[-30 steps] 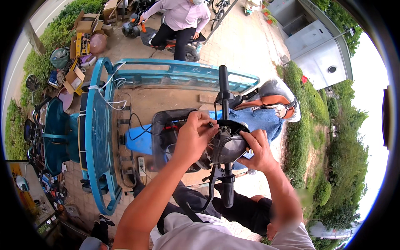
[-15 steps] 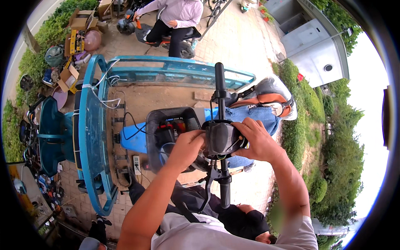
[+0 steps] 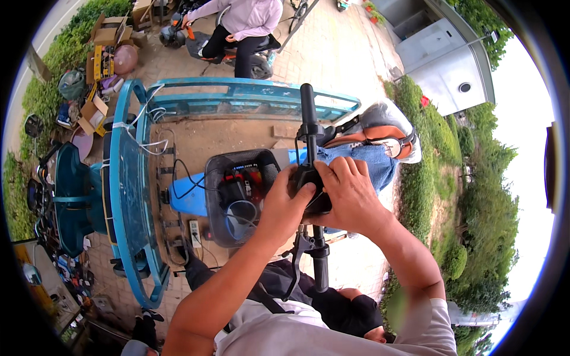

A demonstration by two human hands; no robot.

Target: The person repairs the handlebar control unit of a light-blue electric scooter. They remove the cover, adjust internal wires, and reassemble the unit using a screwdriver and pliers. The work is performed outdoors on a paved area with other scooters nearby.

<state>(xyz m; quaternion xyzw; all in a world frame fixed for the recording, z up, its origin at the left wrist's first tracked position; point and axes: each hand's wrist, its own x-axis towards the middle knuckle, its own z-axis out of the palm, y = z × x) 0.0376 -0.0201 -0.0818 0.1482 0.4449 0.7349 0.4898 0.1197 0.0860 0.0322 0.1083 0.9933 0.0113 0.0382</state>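
A black handlebar (image 3: 307, 107) runs upright through the picture, with a dark plastic display housing (image 3: 310, 183) at its middle. My left hand (image 3: 285, 207) is closed on the housing's left side, its thumb pressed against the front. My right hand (image 3: 350, 196) grips the housing from the right, fingers bent over its top. The two hands hide much of it. Below them are a brake lever (image 3: 300, 243) and the lower grip (image 3: 320, 273). Just left of my hands is a black mesh basket (image 3: 217, 234) with red and black items, on a blue body (image 3: 181, 196).
A teal-railed cargo bed (image 3: 124, 213) holds the vehicle and a power strip (image 3: 195, 234). A person in pink (image 3: 258, 18) sits on a scooter behind it. Someone in black (image 3: 350, 311) is low at the bottom. Denim (image 3: 380, 169) and an orange-trimmed bag (image 3: 383, 136) lie right. Boxes (image 3: 95, 115) pile left.
My hands have closed in from the housing's sides to cover more of it, the right reaching over its top. The housing and handlebar have shifted slightly left and up in view, along with the background.
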